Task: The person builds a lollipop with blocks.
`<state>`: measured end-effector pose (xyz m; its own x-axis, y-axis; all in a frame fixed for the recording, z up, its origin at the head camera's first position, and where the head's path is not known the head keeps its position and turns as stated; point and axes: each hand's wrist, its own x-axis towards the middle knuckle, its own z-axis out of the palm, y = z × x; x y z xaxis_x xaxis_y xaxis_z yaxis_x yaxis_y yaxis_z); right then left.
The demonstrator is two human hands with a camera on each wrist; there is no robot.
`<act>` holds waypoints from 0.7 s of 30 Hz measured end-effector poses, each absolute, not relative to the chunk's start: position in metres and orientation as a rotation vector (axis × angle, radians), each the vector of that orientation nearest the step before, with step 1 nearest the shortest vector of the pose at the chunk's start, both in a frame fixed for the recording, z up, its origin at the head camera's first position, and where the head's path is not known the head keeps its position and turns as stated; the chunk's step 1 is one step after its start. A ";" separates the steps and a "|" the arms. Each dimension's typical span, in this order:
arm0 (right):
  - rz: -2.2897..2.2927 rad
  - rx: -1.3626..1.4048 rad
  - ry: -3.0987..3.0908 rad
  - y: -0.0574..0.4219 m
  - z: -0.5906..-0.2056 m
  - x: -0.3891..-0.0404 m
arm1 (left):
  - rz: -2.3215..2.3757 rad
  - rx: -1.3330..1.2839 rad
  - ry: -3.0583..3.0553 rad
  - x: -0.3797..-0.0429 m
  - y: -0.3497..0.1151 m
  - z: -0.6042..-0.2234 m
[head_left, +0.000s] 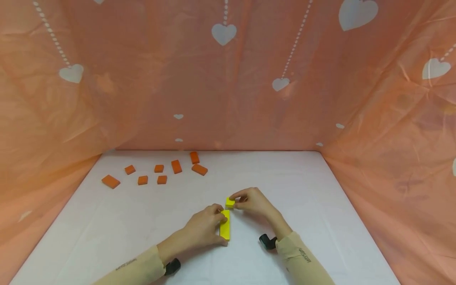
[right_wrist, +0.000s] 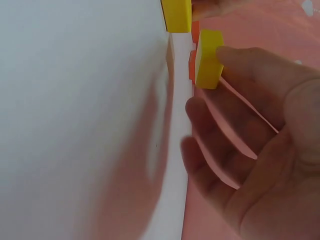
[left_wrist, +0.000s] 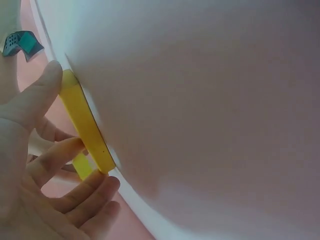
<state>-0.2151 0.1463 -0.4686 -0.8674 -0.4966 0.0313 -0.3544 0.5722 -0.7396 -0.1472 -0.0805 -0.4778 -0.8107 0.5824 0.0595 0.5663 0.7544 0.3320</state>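
Observation:
In the head view my left hand (head_left: 204,225) holds a long yellow block (head_left: 225,229) on the white table, thumb at its near end and fingers at its far end. The left wrist view shows this long block (left_wrist: 86,120) between the thumb and fingertips, the small yellow block (left_wrist: 81,166) partly hidden behind. My right hand (head_left: 255,202) pinches the small yellow block (head_left: 229,203) just beyond the long block's far end. From the right wrist, the small block (right_wrist: 210,59) looks raised off the table, with a gap between it and the long block (right_wrist: 177,16).
Several orange blocks lie scattered at the table's back left, some small like this square one (head_left: 162,179), others longer like this rectangular one (head_left: 111,181). An orange curtain (head_left: 228,91) with white hearts borders the white table (head_left: 303,190) at the back and sides.

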 end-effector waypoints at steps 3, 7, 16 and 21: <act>-1.138 -0.722 2.618 0.142 -0.470 -0.215 | 0.512 0.966 2.874 -0.146 -0.083 -0.477; -1.101 -0.704 2.616 0.138 -0.471 -0.213 | 0.505 0.978 2.853 -0.145 -0.086 -0.477; -1.091 -0.726 2.611 0.135 -0.478 -0.210 | 0.489 0.987 2.861 -0.143 -0.089 -0.478; -1.070 -0.761 2.626 0.134 -0.478 -0.209 | 0.490 1.030 2.878 -0.143 -0.090 -0.479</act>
<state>-0.2093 0.1337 -0.4779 -0.8459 -0.5334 0.0045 -0.3845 0.6039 -0.6982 -0.1433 -0.0900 -0.4789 -0.7775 0.6257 0.0630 0.6113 0.7284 0.3095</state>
